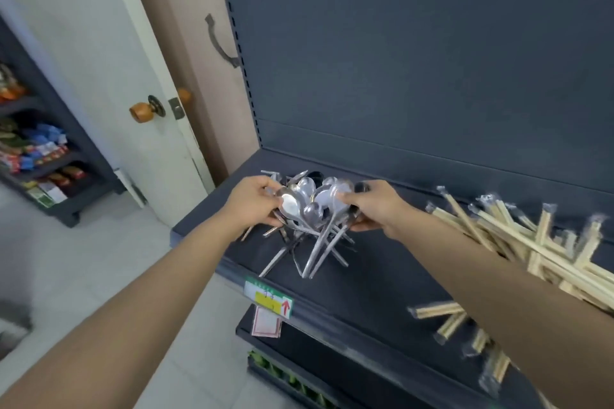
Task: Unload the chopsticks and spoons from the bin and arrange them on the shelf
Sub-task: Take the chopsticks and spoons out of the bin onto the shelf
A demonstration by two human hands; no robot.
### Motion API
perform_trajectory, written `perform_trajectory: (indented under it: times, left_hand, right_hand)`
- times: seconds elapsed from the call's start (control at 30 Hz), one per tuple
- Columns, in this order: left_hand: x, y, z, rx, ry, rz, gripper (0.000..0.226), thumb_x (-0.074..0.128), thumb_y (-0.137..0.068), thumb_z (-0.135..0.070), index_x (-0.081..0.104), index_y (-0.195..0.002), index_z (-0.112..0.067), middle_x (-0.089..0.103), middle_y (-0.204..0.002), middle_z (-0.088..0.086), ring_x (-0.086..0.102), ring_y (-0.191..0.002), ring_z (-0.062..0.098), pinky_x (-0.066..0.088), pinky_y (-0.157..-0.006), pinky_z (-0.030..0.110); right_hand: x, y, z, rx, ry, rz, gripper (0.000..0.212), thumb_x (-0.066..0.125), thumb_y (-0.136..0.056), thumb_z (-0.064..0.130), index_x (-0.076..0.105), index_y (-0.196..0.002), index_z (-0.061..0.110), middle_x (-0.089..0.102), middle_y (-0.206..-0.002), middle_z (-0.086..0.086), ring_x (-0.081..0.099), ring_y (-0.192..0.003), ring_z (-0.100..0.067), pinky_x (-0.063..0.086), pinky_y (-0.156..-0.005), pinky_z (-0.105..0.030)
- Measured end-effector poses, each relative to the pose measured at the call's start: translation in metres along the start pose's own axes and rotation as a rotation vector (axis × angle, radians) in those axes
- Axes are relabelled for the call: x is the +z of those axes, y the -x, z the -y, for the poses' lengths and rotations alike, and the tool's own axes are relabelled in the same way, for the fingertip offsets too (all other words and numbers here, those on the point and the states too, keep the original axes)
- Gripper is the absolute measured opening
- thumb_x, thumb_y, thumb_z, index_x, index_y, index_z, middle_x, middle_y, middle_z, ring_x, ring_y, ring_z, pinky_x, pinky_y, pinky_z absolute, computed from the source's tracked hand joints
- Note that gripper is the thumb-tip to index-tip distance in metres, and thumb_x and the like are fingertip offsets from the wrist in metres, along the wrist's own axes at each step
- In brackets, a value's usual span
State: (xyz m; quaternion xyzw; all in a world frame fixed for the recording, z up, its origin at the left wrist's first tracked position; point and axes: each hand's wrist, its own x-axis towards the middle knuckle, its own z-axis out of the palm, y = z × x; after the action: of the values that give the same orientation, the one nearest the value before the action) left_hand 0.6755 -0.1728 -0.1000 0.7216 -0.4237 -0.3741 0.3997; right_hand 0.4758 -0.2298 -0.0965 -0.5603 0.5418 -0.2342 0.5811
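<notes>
Dark grey shelf unit (382,279) fills the right and centre of your view, back panel upright behind it, front edge running down toward lower right. A white door (109,53) stands at left, orange-brown knob (141,111) on it. Far left, a second rack (50,156) with coloured packets, too blurred to read.

Your two bare forearms reach in from the bottom corners and meet over the shelf's left end.

Chopsticks (518,239): a loose heap of pale wooden pairs in clear wrappers, lying criss-crossed on the shelf to the right, partly behind your right forearm. A few more pairs lie nearer the front edge, below that arm.

Spoons (312,212): a bundle of shiny metal ones, bowls up and fanned out, handles splaying down and touching the shelf surface. The bundle sits between your hands, near the shelf's left end.

Left hand (254,204): fingers curled around the bundle's left side, thumb on top of a bowl, so it is holding the spoons.

Right hand (373,206): closed on the bundle's right side, thumb pressed on a bowl, fingers wrapped underneath.

Price tag (268,297): green, white and yellow with a red arrow, clipped on the shelf's front edge below the spoon handles. A pinkish slip hangs just under it.

No bin in view.
</notes>
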Motion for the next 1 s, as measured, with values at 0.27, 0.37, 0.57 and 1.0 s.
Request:
perform_trajectory:
  times: [0.27, 0.37, 0.57, 1.0]
  left_hand:
    - [-0.002, -0.068, -0.004, 0.081, -0.002, 0.132, 0.011, 0.067, -0.086, -0.002, 0.061, -0.096, -0.003, 0.061, -0.081, 0.013, 0.065, -0.068, 0.023, 0.059, -0.052, 0.029]
    - [-0.005, -0.085, -0.006, 0.158, -0.061, 0.193, 0.022, 0.069, -0.084, 0.0, 0.061, -0.104, -0.002, 0.066, -0.083, 0.008, 0.067, -0.066, 0.013, 0.056, -0.05, 0.022]
    - [-0.018, -0.117, -0.003, 0.406, -0.329, 0.309, 0.022, 0.073, -0.081, -0.01, 0.062, -0.099, -0.017, 0.067, -0.095, -0.003, 0.064, -0.068, 0.011, 0.051, -0.061, 0.015]
    - [-0.005, -0.136, -0.007, 1.099, -0.775, 0.352, 0.044, 0.05, -0.094, -0.043, 0.053, -0.125, -0.014, 0.057, -0.123, 0.001, 0.054, -0.11, 0.021, 0.044, -0.09, 0.035]
  right_hand:
    - [0.026, -0.047, 0.018, 0.001, 0.004, -0.079, 0.012, 0.064, -0.09, 0.015, 0.061, -0.096, 0.006, 0.061, -0.076, -0.009, 0.064, -0.054, -0.018, 0.057, -0.049, -0.028]
    - [0.038, -0.059, 0.023, 0.008, -0.027, -0.148, 0.009, 0.064, -0.089, 0.012, 0.058, -0.083, 0.009, 0.061, -0.075, -0.012, 0.064, -0.058, -0.021, 0.056, -0.049, -0.029]
    - [0.061, -0.072, 0.021, -0.005, 0.1, -0.363, 0.016, 0.07, -0.083, 0.012, 0.057, -0.091, 0.01, 0.063, -0.084, -0.011, 0.067, -0.073, -0.029, 0.06, -0.066, -0.042]
    - [0.085, -0.052, 0.003, -0.024, 0.426, -0.716, 0.077, 0.069, -0.083, 0.014, 0.027, -0.147, 0.015, 0.043, -0.14, -0.008, 0.043, -0.128, -0.023, 0.034, -0.099, -0.025]
